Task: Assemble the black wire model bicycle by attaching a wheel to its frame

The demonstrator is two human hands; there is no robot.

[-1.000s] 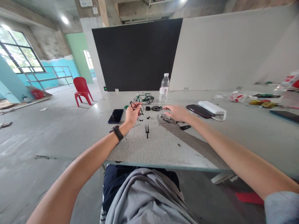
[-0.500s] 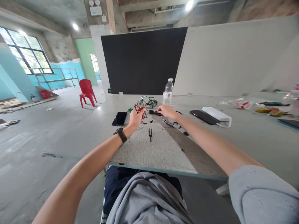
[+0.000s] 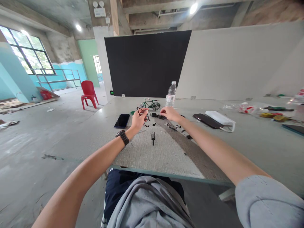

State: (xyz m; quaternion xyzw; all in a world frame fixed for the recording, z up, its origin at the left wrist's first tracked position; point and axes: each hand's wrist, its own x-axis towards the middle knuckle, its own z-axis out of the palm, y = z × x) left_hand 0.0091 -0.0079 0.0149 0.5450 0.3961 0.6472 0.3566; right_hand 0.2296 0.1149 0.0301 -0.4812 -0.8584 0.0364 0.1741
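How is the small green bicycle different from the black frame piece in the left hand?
The green bicycle stands upright on the table by its own wheels; the black frame piece is held above the table in the left hand. The green bicycle has both wheels and handlebars; the black frame piece shows only thin bars. The bicycle lies farther from the person. Both are miniature bicycle parts of similar scale.

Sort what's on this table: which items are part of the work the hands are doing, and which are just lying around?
In the work:
left hand holding a black wire frame part
right hand on a small black wheel
loose black fork piece
green model bicycle, likely the reference

Lying about:
water bottle
two phones
white pouch
red chair
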